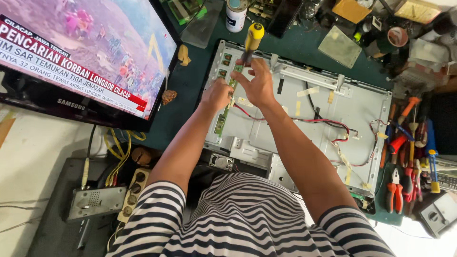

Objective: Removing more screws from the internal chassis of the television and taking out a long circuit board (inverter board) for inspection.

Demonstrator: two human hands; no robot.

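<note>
A bare metal back panel of a flat screen [333, 109] lies on the green workbench, with red and black wires and tape strips across it. Along its left side runs a narrow green circuit board [222, 119]. My right hand [257, 85] grips the shaft of a yellow-handled screwdriver [252, 40], which points down at the upper end of that board. My left hand [216, 95] rests closed on the board just beside it, fingers pressed onto the board's edge. What lies under my left fingers is hidden.
A switched-on television [81, 52] stands at the left. Pliers and screwdrivers [404, 162] lie at the right edge. A white can [236, 14], tape roll [398, 37] and parts crowd the back. A power strip [131, 195] and grey box [95, 203] sit near left.
</note>
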